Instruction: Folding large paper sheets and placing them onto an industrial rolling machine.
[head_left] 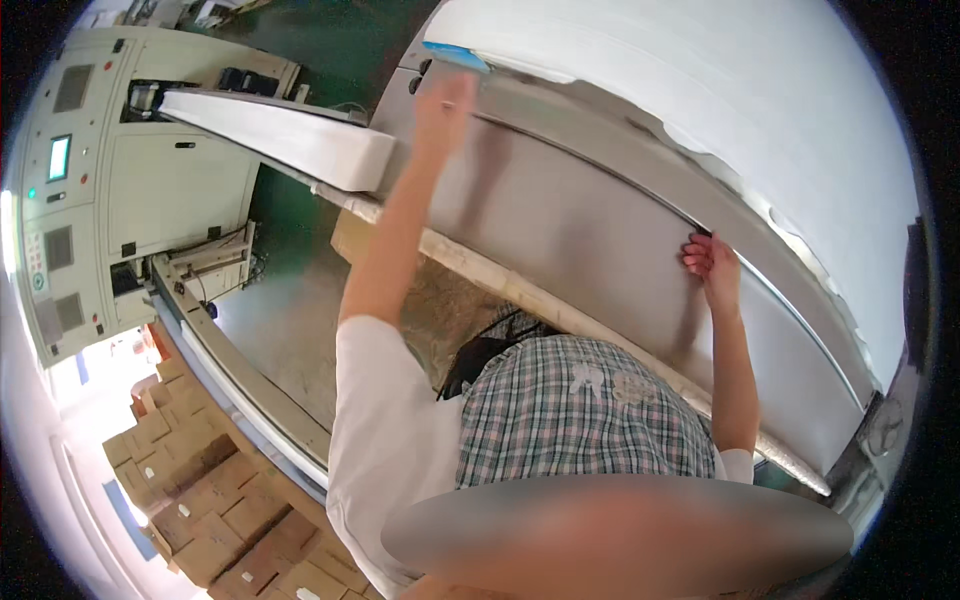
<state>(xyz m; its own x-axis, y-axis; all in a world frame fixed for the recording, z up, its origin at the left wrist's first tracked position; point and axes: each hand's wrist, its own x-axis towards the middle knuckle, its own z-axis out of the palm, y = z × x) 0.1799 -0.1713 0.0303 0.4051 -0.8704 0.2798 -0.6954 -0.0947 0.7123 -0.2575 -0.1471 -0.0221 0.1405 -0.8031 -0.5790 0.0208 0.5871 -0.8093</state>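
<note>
A wide white sheet (pixel 720 80) of soft material covers the far side of a long grey metal table (pixel 590 230). Along the sheet's near side runs a thin metal strip (pixel 800 318). My right hand (pixel 712 265) is closed at this strip, fingers curled in and thumb side against it. Farther off to the left, my left hand (pixel 447 108) reaches over the table, smeared by motion, so its fingers cannot be made out. Just beyond it a blue piece (pixel 455 54) shows at the sheet's corner.
A pale roller (pixel 500 275) lines the table's near edge, close to my body. To the left stand a cream machine cabinet (pixel 180 200) with a lit screen and a long white block (pixel 285 138) reaching toward the table. Stacked cardboard boxes (pixel 215 490) fill the lower left.
</note>
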